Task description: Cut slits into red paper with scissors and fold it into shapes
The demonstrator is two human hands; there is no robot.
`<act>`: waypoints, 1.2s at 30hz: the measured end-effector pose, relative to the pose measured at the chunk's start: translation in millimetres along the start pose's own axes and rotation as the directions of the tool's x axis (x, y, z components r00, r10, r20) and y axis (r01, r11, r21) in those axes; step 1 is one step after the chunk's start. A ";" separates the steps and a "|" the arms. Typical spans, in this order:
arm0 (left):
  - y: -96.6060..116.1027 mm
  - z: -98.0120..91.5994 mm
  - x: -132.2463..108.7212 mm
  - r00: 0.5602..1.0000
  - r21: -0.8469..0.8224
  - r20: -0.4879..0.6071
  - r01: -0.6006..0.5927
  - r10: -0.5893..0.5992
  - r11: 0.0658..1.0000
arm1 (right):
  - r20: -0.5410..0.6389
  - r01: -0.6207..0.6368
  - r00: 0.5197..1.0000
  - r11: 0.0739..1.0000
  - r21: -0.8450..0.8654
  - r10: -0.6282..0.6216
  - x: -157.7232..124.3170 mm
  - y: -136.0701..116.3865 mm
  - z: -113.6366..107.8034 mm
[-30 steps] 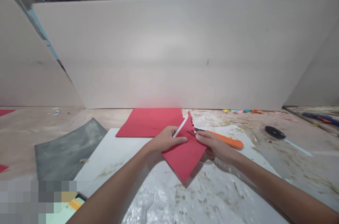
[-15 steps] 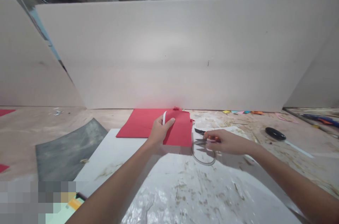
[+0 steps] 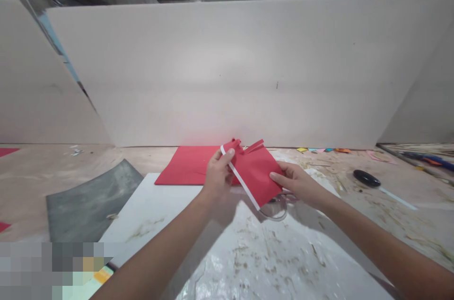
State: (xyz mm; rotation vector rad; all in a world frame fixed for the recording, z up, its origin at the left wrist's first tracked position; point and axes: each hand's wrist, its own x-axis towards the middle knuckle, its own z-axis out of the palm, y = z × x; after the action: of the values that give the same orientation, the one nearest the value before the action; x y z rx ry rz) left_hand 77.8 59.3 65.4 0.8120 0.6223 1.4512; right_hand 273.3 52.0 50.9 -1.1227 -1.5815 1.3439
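A sheet of red paper (image 3: 255, 175) with a white strip along its lower-left edge is held tilted between both hands. My left hand (image 3: 219, 172) pinches its left corner, thumb on top. At the right corner, my right hand (image 3: 294, 182) grips the sheet between thumb and fingers. Narrow cut strips stick up from the sheet's upper edge. Behind and left of it lies more red paper (image 3: 184, 165), flat on the work surface. Below the held sheet, a tool with a pale looped handle (image 3: 278, 215) is partly covered; its blades are hidden.
A white board (image 3: 248, 252) with brown glue-like stains lies under my hands. To the left is a dark grey sheet (image 3: 92, 201). A black oval object (image 3: 367, 178) with a pale strip sits at right. Coloured scraps (image 3: 321, 150) lie along the upright white panel (image 3: 241, 73).
My right hand has let go of the tools by the board and taken the red paper's right side. The sheet has turned and lifted between both hands.
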 end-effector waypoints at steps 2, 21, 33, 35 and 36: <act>7.0 -12.6 10.3 1.000 -0.012 0.005 0.014 -0.014 1.000 | 0.052 -0.056 0.997 0.998 0.030 0.054 0.8 1.3 -8.5; 45.0 -54.9 44.4 0.906 0.552 -0.104 -0.291 0.411 0.782 | 0.339 -0.002 0.905 0.798 -0.603 0.258 -5.8 -7.8 -58.1; 13.0 -29.5 4.6 0.817 0.870 0.394 -0.184 -0.421 0.457 | 0.241 0.109 0.968 0.758 -0.644 0.066 -7.3 -14.0 -39.2; 14.7 -29.0 6.1 0.829 0.853 0.394 -0.170 -0.396 0.493 | 0.224 0.081 0.971 0.770 -0.633 0.081 -5.6 -10.4 -41.1; 15.0 -29.0 6.8 0.836 0.844 0.397 -0.170 -0.379 0.509 | 0.212 0.063 0.973 0.774 -0.630 0.094 -4.9 -8.2 -41.3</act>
State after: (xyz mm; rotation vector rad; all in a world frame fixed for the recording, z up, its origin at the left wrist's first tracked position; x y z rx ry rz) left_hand 46.0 68.1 60.6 1.8745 0.9381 0.6118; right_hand 312.4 59.9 65.4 -1.4019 -2.3129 0.9819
